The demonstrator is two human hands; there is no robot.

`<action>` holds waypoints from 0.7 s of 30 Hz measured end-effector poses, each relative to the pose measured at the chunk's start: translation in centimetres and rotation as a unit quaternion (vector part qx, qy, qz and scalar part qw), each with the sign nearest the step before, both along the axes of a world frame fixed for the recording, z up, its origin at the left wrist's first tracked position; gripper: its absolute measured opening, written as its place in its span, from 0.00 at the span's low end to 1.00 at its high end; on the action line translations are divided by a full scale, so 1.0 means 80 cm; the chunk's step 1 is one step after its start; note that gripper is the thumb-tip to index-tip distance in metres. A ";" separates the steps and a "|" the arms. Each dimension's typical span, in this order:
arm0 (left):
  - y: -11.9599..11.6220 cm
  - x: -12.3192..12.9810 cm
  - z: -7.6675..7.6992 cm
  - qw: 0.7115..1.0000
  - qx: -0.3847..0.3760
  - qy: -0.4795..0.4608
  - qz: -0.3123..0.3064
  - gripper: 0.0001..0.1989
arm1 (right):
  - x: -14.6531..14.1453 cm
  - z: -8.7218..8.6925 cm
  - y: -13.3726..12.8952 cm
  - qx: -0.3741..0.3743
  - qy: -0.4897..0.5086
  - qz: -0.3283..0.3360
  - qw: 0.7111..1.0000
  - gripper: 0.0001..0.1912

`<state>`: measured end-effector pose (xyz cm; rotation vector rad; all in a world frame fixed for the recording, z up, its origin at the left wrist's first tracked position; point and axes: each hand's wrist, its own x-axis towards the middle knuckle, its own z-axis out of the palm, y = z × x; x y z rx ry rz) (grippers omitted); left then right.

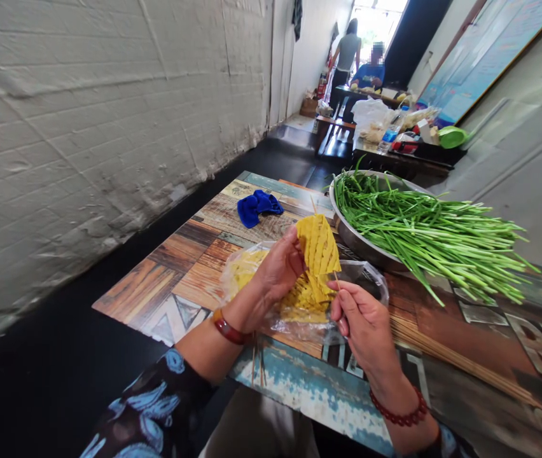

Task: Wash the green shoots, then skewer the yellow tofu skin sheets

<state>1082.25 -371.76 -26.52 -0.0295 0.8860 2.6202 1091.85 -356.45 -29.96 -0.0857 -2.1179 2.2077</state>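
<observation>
My left hand point(280, 267) holds a flat yellow scored sheet point(319, 245) by its left edge, raised above the table. A thin wooden skewer point(313, 204) runs through the sheet, its tip sticking out at the top. My right hand point(357, 315) pinches the skewer's lower end, just below the sheet's right corner. Beneath both hands lies an open clear plastic bag point(376, 280) with more yellow sheets point(302, 304) in it.
A metal bowl point(361, 240) heaped with long green stalks point(452, 229) stands at the right. Loose skewers point(462, 359) lie nearer me. A blue cloth point(257, 207) rests on the patterned table point(156, 280). Two people are at a cluttered table farther back.
</observation>
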 end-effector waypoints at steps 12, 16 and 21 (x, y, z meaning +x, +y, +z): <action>-0.006 -0.003 -0.001 0.996 -0.012 0.053 0.069 0.21 | -0.002 -0.008 -0.005 0.146 0.004 -0.002 0.989 0.18; -0.005 -0.002 0.001 0.994 -0.027 0.052 0.091 0.20 | -0.003 -0.012 -0.004 0.155 0.010 0.010 0.988 0.19; -0.005 0.000 0.004 0.990 -0.041 0.040 0.130 0.19 | -0.002 -0.013 -0.006 0.145 0.017 0.024 0.989 0.19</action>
